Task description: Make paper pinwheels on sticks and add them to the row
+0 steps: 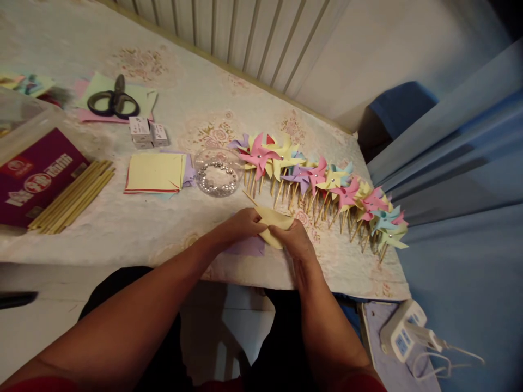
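My left hand (242, 223) and my right hand (295, 239) meet over the table's front edge, both pinched on a folded pale yellow paper (273, 220). A thin wooden stick (250, 198) pokes up from behind the paper. A purple sheet (249, 247) lies flat under my hands. Just beyond, a long row of finished paper pinwheels (322, 182) on sticks runs to the right. A clear round dish of silver pins (217, 173) sits to the left of the row.
A stack of square coloured papers (157, 172) lies left of the dish. Farther left are a bundle of wooden sticks (75, 195) and a purple box (35, 179). Black scissors (112, 100) and small boxes (147, 132) lie at the back. A white power strip (402, 332) sits lower right.
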Motion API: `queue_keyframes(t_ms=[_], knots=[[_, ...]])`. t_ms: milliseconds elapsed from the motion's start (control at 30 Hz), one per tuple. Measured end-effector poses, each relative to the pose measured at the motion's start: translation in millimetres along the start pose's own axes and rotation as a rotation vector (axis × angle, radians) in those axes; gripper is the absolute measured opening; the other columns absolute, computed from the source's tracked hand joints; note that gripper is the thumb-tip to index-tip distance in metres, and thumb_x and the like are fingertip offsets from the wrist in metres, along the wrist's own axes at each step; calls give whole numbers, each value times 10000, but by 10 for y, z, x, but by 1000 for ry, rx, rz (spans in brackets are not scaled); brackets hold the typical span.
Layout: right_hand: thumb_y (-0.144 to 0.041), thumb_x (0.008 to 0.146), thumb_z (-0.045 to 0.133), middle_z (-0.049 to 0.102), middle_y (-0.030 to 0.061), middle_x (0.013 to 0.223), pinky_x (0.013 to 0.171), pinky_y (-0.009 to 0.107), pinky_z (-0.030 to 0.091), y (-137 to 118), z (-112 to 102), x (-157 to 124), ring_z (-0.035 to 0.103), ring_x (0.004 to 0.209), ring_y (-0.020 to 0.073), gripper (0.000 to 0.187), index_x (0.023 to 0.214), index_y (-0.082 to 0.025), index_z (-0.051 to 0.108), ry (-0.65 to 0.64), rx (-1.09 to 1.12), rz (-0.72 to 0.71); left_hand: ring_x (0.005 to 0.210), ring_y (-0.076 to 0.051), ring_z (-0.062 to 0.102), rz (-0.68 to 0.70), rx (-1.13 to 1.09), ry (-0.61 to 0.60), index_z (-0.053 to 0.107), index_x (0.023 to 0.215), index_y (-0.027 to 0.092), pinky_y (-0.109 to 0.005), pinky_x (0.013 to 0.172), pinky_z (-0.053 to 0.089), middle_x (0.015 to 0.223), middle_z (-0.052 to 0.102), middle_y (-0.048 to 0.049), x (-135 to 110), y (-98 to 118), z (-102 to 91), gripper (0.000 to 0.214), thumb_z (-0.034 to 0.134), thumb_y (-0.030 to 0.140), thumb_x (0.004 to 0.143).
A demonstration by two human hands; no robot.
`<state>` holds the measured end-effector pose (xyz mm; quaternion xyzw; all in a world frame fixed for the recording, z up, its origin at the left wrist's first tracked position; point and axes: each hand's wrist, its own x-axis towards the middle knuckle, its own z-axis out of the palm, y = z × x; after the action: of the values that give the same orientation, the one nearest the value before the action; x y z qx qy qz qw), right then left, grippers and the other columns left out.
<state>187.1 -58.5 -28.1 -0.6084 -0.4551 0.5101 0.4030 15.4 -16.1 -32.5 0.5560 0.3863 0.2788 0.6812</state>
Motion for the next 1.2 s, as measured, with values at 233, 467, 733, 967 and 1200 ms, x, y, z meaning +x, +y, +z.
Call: queue_keyframes(t_ms=[233, 467, 733, 967, 1200], knots=[[-300, 634, 769, 779, 41, 806, 617, 281, 548, -8, 30, -8, 688, 641, 175, 297, 892, -153, 766, 78, 19, 9, 523, -94, 485, -39, -193, -49, 644, 687, 155, -213, 503, 329, 602, 589, 19, -35, 41, -4, 65, 669, 209, 661], [-284, 664, 734, 773, 42, 889, 657, 278, 569, 9, 172, 118, 689, 720, 176, 278, 911, -158, 737, 316, 274, -129, 766, -171, 664, -166, -740, -58, 681, 897, 133, -311, 773, 518, 873, 717, -86, -6, 30, -46, 314, 812, 332, 694], [-264, 674, 716, 765, 54, 916, 743, 297, 585, -133, 447, 137, 705, 811, 188, 357, 1001, -122, 704, 428, 427, -205, 765, -143, 637, -30, -878, 25, 726, 889, 101, -273, 762, 502, 866, 716, -73, -15, 4, 90, 306, 838, 257, 650], [-226, 677, 697, 766, 37, 861, 680, 267, 580, -205, 673, 119, 699, 744, 171, 299, 956, -122, 724, 434, 428, -186, 733, -163, 643, 89, -820, 111, 700, 767, 124, -268, 709, 481, 720, 690, -29, -4, 34, 97, 274, 819, 335, 639], [-223, 697, 715, 767, 30, 882, 672, 263, 576, -111, 737, 211, 700, 737, 165, 335, 1019, -130, 720, 396, 449, -172, 759, -203, 667, 90, -810, 186, 663, 683, 159, -265, 636, 460, 648, 671, -20, 34, 25, 92, 185, 761, 308, 634]])
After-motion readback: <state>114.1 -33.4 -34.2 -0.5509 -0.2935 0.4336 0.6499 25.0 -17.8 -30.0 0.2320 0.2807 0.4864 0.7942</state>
